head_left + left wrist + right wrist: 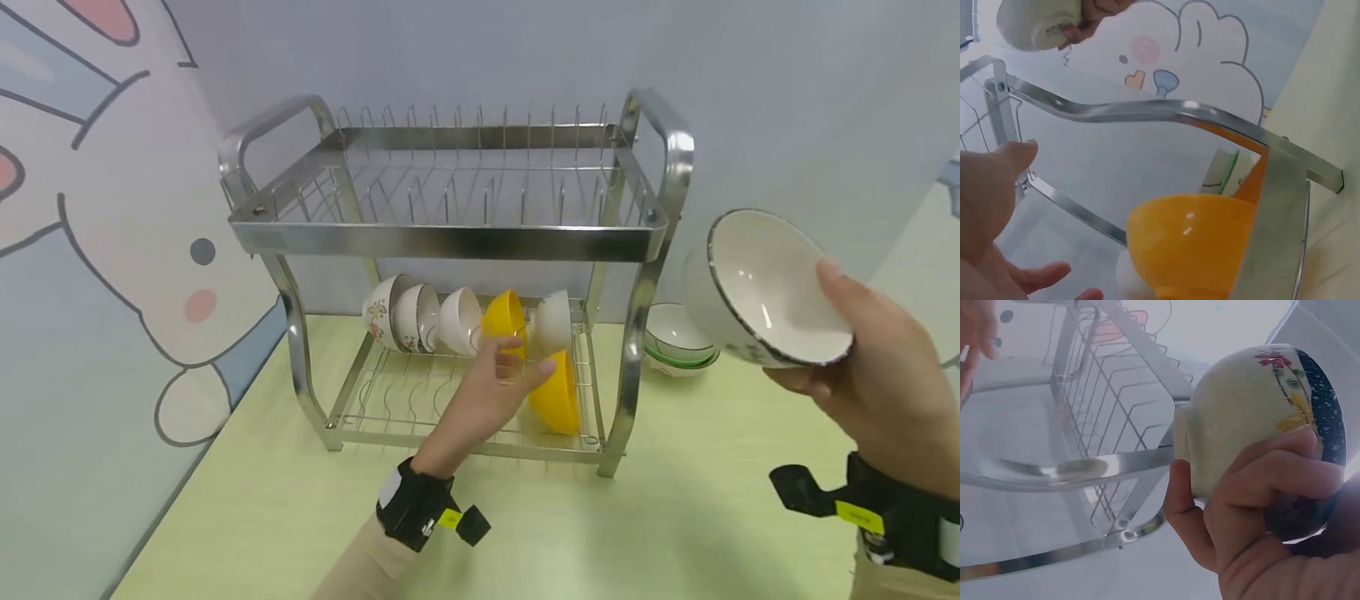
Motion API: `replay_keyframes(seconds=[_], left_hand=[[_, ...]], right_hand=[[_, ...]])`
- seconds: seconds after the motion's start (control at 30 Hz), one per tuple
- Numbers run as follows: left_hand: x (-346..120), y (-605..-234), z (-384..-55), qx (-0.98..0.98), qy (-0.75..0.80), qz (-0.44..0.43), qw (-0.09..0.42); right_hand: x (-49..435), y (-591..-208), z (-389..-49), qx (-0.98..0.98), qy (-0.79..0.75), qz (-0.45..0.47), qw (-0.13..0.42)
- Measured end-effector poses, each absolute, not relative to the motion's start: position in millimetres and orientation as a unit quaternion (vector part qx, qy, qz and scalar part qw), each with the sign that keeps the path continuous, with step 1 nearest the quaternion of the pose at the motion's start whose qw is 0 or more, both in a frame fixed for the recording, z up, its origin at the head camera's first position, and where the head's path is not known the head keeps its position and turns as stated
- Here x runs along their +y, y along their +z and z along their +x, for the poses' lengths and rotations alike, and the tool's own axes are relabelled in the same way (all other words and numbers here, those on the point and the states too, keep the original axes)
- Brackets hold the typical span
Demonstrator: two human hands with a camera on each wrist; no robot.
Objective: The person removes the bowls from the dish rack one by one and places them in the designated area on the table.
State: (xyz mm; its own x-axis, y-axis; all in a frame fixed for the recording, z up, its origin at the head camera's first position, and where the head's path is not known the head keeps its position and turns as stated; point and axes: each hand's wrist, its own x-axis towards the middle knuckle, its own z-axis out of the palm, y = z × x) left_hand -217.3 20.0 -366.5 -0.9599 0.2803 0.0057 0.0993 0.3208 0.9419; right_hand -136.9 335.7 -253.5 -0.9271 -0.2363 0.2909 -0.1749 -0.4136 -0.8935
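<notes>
My right hand (892, 379) grips a white bowl (776, 287) with a dark rim, held tilted in the air to the right of the rack. In the right wrist view this bowl (1241, 406) shows painted flowers, with fingers curled round its side and foot. My left hand (480, 396) reaches into the lower tier of the steel dish rack (450, 240), fingers spread. It is nearest to the front yellow bowl (558, 398), which stands on its side. The left wrist view shows a gap between the fingers and this yellow bowl (1191, 240).
Along the back of the lower tier stand patterned bowls (384, 312), a white bowl (459, 321), another yellow bowl (504, 313) and a pale bowl (555, 321). Stacked bowls (678, 333) sit on the table (720, 500) right of the rack. Wire dividers (487, 200) line the upper tier.
</notes>
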Motion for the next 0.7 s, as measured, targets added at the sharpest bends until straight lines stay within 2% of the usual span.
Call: replay_keyframes(seconds=[0.17, 0.33, 0.5, 0.7], left_hand=[[34.0, -388.5, -232.1, 0.820, 0.556, 0.103, 0.086], [42.0, -400.8, -240.2, 0.805, 0.576, 0.082, 0.117], [49.3, -408.0, -241.6, 0.793, 0.588, 0.071, 0.141], [58.7, -416.4, -243.6, 0.805, 0.571, 0.068, 0.145]], right_hand=[[347.2, -252.2, -153.7, 0.503, -0.847, -0.174, -0.002], [350.8, -264.9, -185.5, 0.531, -0.836, -0.134, -0.024], [353.6, -280.9, -211.9, 0.613, -0.788, -0.043, -0.035], [362.7, -306.7, -245.0, 0.724, -0.688, 0.036, -0.046]])
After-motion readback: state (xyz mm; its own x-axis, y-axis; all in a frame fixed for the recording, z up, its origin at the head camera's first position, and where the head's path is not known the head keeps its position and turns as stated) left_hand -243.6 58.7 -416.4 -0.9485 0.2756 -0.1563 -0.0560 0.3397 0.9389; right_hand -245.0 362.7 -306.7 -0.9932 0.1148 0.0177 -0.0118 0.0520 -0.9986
